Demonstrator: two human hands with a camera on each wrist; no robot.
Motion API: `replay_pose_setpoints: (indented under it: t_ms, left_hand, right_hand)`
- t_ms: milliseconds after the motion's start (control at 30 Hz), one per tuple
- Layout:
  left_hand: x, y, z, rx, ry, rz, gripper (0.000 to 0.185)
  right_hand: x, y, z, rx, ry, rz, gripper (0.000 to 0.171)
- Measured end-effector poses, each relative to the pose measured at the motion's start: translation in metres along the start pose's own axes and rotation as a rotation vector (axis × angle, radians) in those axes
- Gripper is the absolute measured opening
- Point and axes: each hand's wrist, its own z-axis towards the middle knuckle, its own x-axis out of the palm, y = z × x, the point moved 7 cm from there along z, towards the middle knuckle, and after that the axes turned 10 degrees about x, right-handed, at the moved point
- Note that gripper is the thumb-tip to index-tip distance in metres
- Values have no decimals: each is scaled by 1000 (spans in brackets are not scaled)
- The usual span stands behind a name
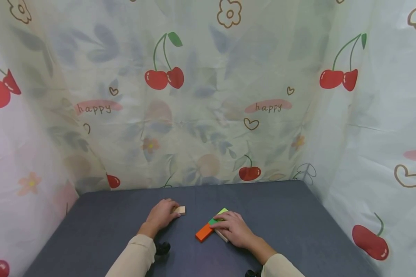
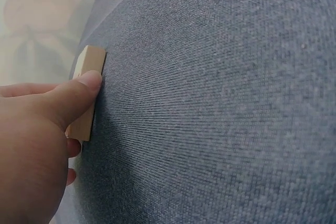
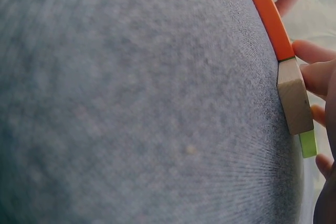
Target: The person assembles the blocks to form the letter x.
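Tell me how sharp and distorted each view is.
Head view: evenly lit, wide-angle bending of the grey cloth table. Left wrist view: the pale wooden block is sharp, the cloth weave bulges. Right wrist view: the orange flat block is crisp, the near cloth blurs.
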Motion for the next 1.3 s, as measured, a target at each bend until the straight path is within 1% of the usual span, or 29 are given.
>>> replay_pose_setpoints:
  t_ms: [100,233,433,633,833,1033,1300]
  left_hand:
    - [0,0,-1,0,-1,6,32]
    - [-1,-1,-3,7,-9,22,31]
    - [-3,-1,-7,32,-31,53,33]
    - [-4,-1,-13,54,-35,74,33]
    - [-6,-7,-18,104,-58,76,32]
    - [-3,-10,-19,96,-44,65,32]
    - [0,-16,-23,125,-76,44,30]
  right_hand:
    - [-1,1,-1,-27,-17,2,27]
    - [-1,2,-2,-41,-26,3,27]
    - [0,2,-1,-28,-13,16,27]
    - [3,2,-1,-8,12,33,27]
    - [1,0,-1,-4,-1,45,28]
    - [1,0,-2,-4,3,38,28]
    - [0,2,-1,-6,-1,39,28]
